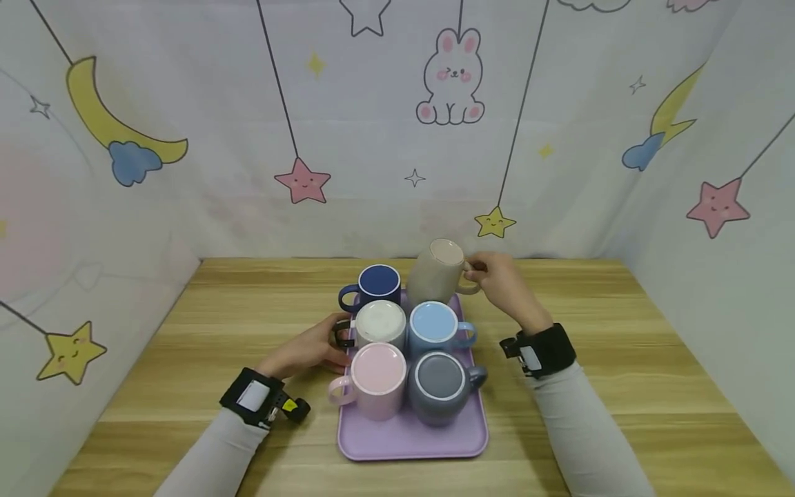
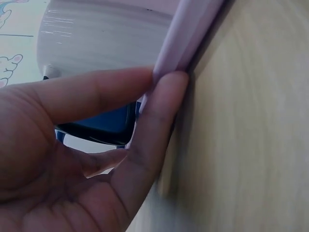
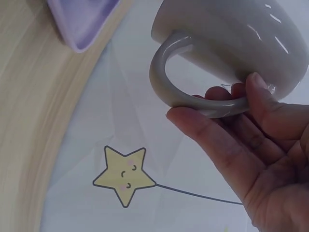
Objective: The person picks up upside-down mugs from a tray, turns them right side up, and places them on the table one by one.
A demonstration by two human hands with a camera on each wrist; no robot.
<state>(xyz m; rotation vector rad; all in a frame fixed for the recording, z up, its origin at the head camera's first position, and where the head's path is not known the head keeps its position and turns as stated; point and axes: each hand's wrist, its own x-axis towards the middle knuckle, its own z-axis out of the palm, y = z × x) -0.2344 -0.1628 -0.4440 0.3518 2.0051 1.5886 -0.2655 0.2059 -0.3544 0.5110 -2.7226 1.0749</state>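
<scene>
My right hand (image 1: 499, 283) grips the handle of a beige mug (image 1: 431, 279), which is bottom up and tilted over the far right corner of a purple tray (image 1: 410, 442). In the right wrist view, the fingers curl round the handle and the thumb lies near the mug wall. At the tray's left side, my left hand (image 1: 317, 345) pinches the rim between thumb and finger, as the left wrist view shows. Upside down on the tray stand a dark blue mug (image 1: 379, 281), a white mug (image 1: 381, 322) with a black handle, a light blue mug (image 1: 433, 323), a pink mug (image 1: 378, 376) and a dark grey mug (image 1: 438, 386).
The tray lies on a wooden table (image 1: 199, 331). Behind and at both sides hangs a pale cloth (image 1: 385, 124) printed with stars, moons and a rabbit. The far table edge runs close behind the beige mug.
</scene>
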